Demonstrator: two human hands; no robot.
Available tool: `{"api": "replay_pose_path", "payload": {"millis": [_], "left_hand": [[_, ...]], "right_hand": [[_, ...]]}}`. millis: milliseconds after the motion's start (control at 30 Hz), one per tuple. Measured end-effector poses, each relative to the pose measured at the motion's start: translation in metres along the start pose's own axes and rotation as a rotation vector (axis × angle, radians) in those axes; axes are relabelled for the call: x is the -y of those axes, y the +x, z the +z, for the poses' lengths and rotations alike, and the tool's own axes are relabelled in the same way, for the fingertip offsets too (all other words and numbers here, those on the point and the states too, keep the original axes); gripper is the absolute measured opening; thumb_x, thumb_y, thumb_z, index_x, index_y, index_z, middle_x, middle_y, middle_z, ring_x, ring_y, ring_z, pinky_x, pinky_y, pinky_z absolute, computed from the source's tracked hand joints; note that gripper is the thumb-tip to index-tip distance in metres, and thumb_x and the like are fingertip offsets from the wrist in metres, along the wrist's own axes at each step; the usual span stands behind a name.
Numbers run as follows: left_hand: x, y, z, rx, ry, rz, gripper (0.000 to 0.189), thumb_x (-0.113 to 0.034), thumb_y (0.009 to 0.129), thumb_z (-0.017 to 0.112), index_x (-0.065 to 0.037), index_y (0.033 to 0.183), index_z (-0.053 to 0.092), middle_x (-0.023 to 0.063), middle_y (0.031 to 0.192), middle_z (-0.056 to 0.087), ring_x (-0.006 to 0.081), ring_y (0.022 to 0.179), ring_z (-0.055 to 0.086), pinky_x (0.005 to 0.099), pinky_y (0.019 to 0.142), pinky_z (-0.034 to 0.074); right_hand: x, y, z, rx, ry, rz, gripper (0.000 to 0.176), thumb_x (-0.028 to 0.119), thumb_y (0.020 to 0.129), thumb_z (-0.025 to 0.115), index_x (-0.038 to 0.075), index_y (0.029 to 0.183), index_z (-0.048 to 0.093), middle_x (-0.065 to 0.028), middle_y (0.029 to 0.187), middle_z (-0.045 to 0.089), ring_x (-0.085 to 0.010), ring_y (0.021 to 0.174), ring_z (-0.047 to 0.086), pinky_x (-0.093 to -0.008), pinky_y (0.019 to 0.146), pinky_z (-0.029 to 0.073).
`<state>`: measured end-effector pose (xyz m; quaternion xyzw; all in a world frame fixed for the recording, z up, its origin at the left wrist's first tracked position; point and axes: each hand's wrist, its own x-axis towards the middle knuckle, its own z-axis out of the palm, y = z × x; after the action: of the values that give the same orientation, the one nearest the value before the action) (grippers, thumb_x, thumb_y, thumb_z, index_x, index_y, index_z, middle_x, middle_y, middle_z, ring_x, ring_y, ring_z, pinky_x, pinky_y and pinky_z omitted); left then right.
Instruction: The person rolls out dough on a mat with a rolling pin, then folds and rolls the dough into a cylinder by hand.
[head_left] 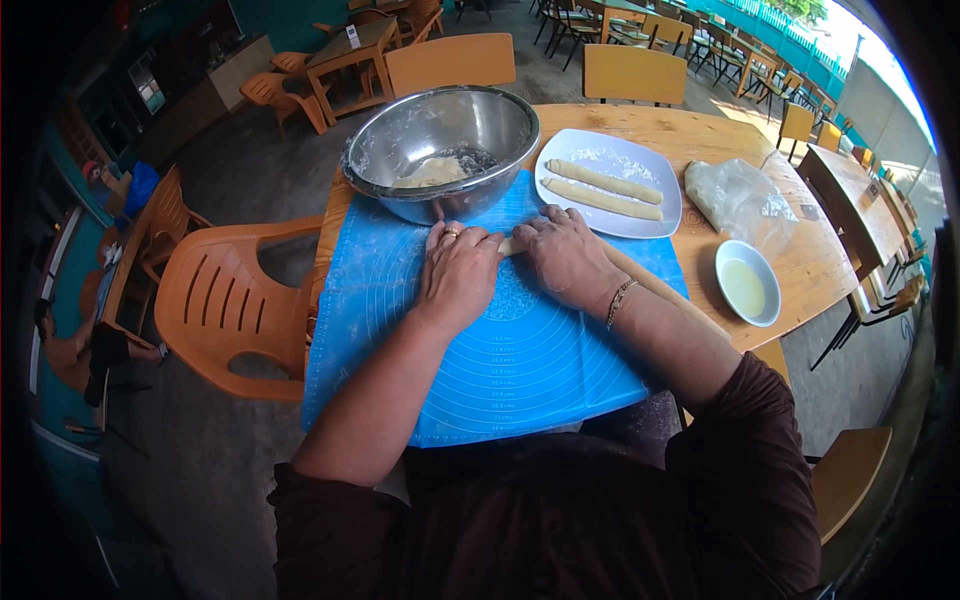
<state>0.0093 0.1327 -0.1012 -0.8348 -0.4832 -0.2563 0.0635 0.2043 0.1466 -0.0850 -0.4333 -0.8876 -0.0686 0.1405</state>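
My left hand (460,270) and my right hand (568,258) rest side by side on a blue baking mat (470,385) with printed circles. Under the curled fingers of both lies a pale rope of dough (511,246); only a short stretch shows between them. A wooden rolling pin (672,292) runs diagonally beside my right wrist, partly hidden by the forearm. Just beyond my left hand stands a steel mixing bowl (400,205) with dough (435,172) and flour inside. Two floured dough ropes (605,190) lie on a white plate (560,150) beyond my right hand.
On the wooden table's (700,135) right side are a clear plastic bag (735,200) of white contents and a white bowl (748,283) with pale yellowish liquid. An orange chair (235,305) stands close at left. A person (75,345) sits farther left.
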Motion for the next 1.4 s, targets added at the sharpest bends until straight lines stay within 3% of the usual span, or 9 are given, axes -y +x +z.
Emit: {"api": "replay_pose_path", "payload": {"millis": [167,267,367,700,767,900,967,1067,1400], "left_hand": [[-0.006,0.0,-0.003,-0.101,0.054,0.034,0.026,-0.014,0.09,0.071,-0.003,0.114,0.073,0.0152,0.118,0.066,0.0318,0.109,0.062,0.0467,0.101,0.045],[-0.011,0.002,-0.014,0.059,-0.068,-0.056,0.028,-0.014,0.09,0.072,-0.001,0.114,0.07,0.016,0.116,0.065,0.0336,0.11,0.061,0.0466,0.097,0.047],[-0.006,0.004,-0.006,0.072,-0.048,-0.097,0.032,-0.015,0.089,0.073,0.0,0.116,0.067,0.0154,0.114,0.064,0.035,0.11,0.061,0.0466,0.094,0.049],[-0.005,0.002,-0.005,-0.015,-0.092,-0.077,0.04,-0.013,0.087,0.074,0.001,0.124,0.064,0.0173,0.113,0.064,0.0366,0.109,0.061,0.0462,0.096,0.049],[-0.003,0.002,-0.002,0.028,-0.075,-0.085,0.041,-0.013,0.086,0.075,0.001,0.124,0.064,0.0171,0.114,0.064,0.0368,0.109,0.061,0.0461,0.095,0.049],[-0.005,0.001,-0.004,0.034,-0.096,-0.095,0.04,-0.012,0.087,0.074,0.001,0.124,0.064,0.0169,0.113,0.064,0.0368,0.108,0.061,0.0455,0.095,0.049],[-0.005,0.002,-0.004,-0.002,-0.124,-0.11,0.037,-0.011,0.088,0.073,0.001,0.122,0.065,0.0171,0.112,0.064,0.0366,0.106,0.061,0.0454,0.095,0.049],[-0.001,0.004,-0.003,0.033,-0.153,-0.155,0.034,-0.011,0.089,0.071,0.001,0.12,0.066,0.0172,0.112,0.064,0.0367,0.106,0.061,0.0457,0.094,0.049],[0.002,0.005,0.0,-0.017,-0.124,-0.144,0.035,-0.013,0.091,0.071,0.001,0.122,0.068,0.0166,0.108,0.064,0.0365,0.104,0.062,0.0457,0.093,0.05]], "right_hand": [[0.003,0.0,0.003,-0.226,0.01,-0.032,0.021,0.016,0.093,0.057,0.006,0.108,0.068,-0.0133,0.107,0.063,-0.0324,0.117,0.057,-0.0466,0.102,0.044],[0.005,0.0,-0.001,-0.148,0.045,-0.041,0.021,0.015,0.092,0.058,0.006,0.107,0.068,-0.0142,0.109,0.063,-0.0323,0.114,0.058,-0.045,0.101,0.045],[0.001,0.002,-0.001,-0.049,0.092,-0.058,0.022,0.016,0.092,0.057,0.005,0.109,0.068,-0.015,0.11,0.062,-0.032,0.112,0.058,-0.0441,0.099,0.045],[0.003,0.008,-0.001,-0.176,0.107,-0.068,0.02,0.017,0.092,0.058,0.005,0.103,0.069,-0.0142,0.102,0.064,-0.0307,0.107,0.061,-0.0429,0.096,0.047],[-0.001,0.011,-0.001,-0.06,0.14,-0.086,0.021,0.017,0.092,0.059,0.004,0.104,0.07,-0.0148,0.102,0.064,-0.0311,0.103,0.063,-0.0425,0.094,0.048],[-0.009,0.019,0.001,-0.03,0.146,-0.122,0.023,0.018,0.092,0.059,0.004,0.106,0.07,-0.015,0.102,0.065,-0.0314,0.104,0.064,-0.0426,0.094,0.05],[-0.015,0.025,0.004,0.014,0.162,-0.127,0.026,0.015,0.092,0.064,0.005,0.116,0.067,-0.0145,0.103,0.065,-0.0345,0.1,0.064,-0.0453,0.091,0.052],[-0.013,0.028,-0.002,0.051,0.295,-0.037,0.021,0.015,0.09,0.061,0.005,0.106,0.07,-0.0163,0.102,0.065,-0.0343,0.107,0.064,-0.0442,0.096,0.051],[-0.017,0.025,-0.001,0.005,0.212,-0.049,0.018,0.011,0.091,0.058,0.005,0.104,0.069,-0.0164,0.103,0.065,-0.0349,0.104,0.064,-0.0442,0.095,0.051]]}}
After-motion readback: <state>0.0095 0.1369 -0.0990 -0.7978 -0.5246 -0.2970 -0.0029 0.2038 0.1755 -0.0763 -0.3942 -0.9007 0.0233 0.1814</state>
